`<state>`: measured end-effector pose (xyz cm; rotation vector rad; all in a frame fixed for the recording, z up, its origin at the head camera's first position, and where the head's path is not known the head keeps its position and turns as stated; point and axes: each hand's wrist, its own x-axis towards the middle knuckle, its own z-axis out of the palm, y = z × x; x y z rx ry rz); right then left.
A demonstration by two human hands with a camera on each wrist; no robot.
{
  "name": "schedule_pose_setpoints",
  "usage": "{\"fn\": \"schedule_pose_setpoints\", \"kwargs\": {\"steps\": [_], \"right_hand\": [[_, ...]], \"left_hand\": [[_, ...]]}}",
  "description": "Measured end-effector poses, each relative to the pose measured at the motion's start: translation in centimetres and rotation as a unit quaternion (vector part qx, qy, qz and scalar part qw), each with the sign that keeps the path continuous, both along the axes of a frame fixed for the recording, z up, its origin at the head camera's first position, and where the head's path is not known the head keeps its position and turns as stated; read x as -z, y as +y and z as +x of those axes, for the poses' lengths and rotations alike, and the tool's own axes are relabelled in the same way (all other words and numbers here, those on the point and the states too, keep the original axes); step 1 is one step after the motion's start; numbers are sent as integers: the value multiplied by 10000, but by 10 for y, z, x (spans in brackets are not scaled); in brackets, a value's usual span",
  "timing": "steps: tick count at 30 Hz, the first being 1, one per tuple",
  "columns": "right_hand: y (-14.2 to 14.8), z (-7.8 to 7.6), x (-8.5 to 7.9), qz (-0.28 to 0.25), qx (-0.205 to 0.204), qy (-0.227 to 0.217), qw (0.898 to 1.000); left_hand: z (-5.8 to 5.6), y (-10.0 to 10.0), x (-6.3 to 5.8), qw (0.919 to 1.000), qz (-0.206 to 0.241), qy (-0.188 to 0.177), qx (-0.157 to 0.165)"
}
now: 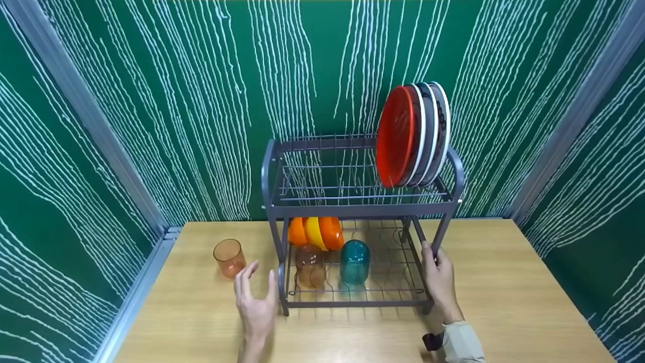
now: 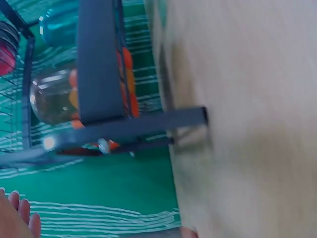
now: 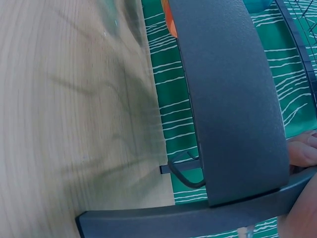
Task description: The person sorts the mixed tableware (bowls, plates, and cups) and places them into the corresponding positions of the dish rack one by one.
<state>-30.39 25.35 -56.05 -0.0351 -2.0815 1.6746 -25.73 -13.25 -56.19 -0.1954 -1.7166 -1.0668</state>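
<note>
A dark grey two-tier dish rack (image 1: 363,209) stands on the wooden table. My right hand (image 1: 441,282) grips its right-hand upright near the lower tier; in the right wrist view part of that hand (image 3: 304,210) shows against the frame. My left hand (image 1: 256,307) is held off the rack's left front corner, thumb and fingers spread, holding nothing. Just beyond its fingertips is a clear orange glass (image 1: 230,259) on the table. In the left wrist view only some fingers of the hand (image 2: 17,218) show at the lower left.
A red plate (image 1: 395,136) and several white-rimmed plates (image 1: 443,126) stand on edge at the upper tier's right. Below sit orange and yellow bowls (image 1: 313,232), an upside-down brown glass (image 1: 310,269) and an upside-down teal glass (image 1: 355,262). Green white-streaked walls (image 1: 201,101) enclose the table (image 1: 504,302).
</note>
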Motion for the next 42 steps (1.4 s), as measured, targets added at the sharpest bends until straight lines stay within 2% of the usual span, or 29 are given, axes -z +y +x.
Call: {"fn": "schedule_pose_setpoints", "kwargs": {"steps": [4, 11, 16, 21, 26, 32, 39, 42], "right_hand": [[1, -3, 3, -46, 31, -14, 10000], [3, -10, 9, -51, 126, 151, 9998], [4, -9, 7, -23, 88, 140, 9999], [3, -9, 7, -45, 67, 49, 10000], [2, -9, 7, -151, 68, 98, 9998], [3, -8, 9, -172, 58, 126, 9998], [-3, 6, -8, -577, -434, -106, 9973], [-6, 12, -14, -584, -357, -147, 9975]], "left_hand": [[-4, -13, 11, 9996, 30, -175, -204], [-12, -31, 14, 9965, 228, -638, -495], [-23, -45, 18, 9900, 447, -931, -961], [-32, -57, 21, 9828, 713, -1206, -1201], [-41, -66, 23, 9738, 846, -1687, -1265], [-55, -74, 23, 9600, 862, -2401, -1151], [-66, -81, 24, 9506, 1027, -2759, -986], [-70, -84, 26, 9471, 1083, -2877, -925]]}}
